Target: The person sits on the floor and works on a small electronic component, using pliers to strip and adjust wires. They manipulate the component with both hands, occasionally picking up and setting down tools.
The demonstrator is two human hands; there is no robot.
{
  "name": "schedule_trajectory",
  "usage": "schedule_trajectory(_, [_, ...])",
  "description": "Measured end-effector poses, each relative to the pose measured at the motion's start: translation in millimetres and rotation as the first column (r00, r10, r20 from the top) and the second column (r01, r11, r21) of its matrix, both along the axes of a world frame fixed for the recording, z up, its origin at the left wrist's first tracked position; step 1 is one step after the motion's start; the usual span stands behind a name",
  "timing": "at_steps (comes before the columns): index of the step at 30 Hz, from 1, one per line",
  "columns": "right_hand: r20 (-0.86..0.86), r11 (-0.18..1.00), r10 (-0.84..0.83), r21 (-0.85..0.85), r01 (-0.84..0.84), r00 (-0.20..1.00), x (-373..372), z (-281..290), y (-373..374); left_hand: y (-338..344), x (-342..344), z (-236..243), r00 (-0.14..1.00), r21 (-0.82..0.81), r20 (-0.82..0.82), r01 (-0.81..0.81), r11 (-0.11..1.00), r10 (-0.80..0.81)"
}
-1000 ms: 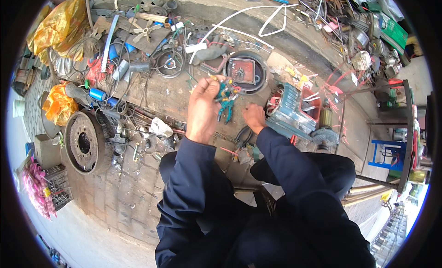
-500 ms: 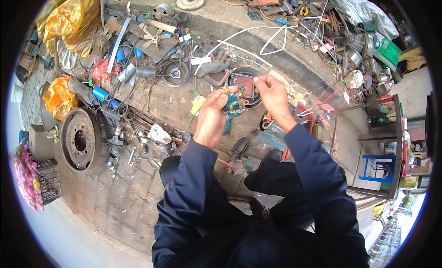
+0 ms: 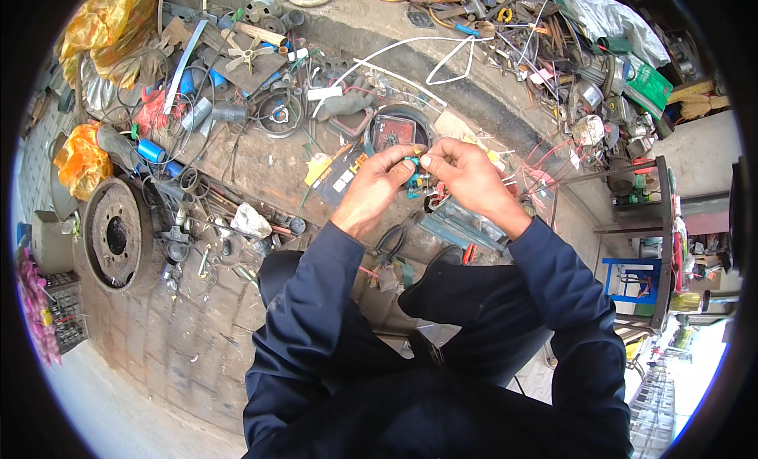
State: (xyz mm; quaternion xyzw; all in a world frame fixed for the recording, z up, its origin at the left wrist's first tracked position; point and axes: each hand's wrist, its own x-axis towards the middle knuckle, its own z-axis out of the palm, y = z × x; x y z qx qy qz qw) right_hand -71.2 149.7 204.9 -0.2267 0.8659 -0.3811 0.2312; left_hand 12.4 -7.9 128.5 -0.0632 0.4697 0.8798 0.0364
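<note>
My left hand [image 3: 373, 192] is closed, thumb and forefinger pinching a small teal electrical part [image 3: 412, 184] with yellow bits. Against the same part press the bent thumb and fingers of my right hand [image 3: 474, 179]; the fingertips of both hands nearly meet at its top. Much of the part is hidden behind the fingers. Just beyond the hands is a round black pan [image 3: 426, 121] with a reddish square piece [image 3: 395, 133] inside. Left of my left hand lies a dark card with yellow and white patches [image 3: 338, 177]. Dark-handled pliers [image 3: 392, 242] rest on the ground below the hands.
Scrap parts, wires and blue cylinders [image 3: 150, 151] crowd the far left, near a rusty wheel rim [image 3: 117, 234]. White strips [image 3: 395, 44] lie beyond the pan. Tools and metal pieces pile up at far right, near a metal frame [image 3: 665, 238]. My knees are close below.
My right hand has come left and down to meet my left hand at the teal part. The whole view has shifted slightly, and the card left of my left hand shows more.
</note>
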Motion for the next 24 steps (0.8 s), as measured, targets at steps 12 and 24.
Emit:
schedule_trajectory(12, [0.078,1.0,0.001,-0.021,0.001,0.997,-13.3,-12.3,10.7,-1.8,-5.2,-1.2,0.999,-0.041,-0.035,-0.026,0.999,0.025])
schedule_trajectory(24, [0.118,0.994,-0.086,0.082,0.077,0.989,-8.4,-5.2,-1.3,-3.0,-5.6,-0.8,0.998,-0.063,-0.048,-0.031,0.998,0.028])
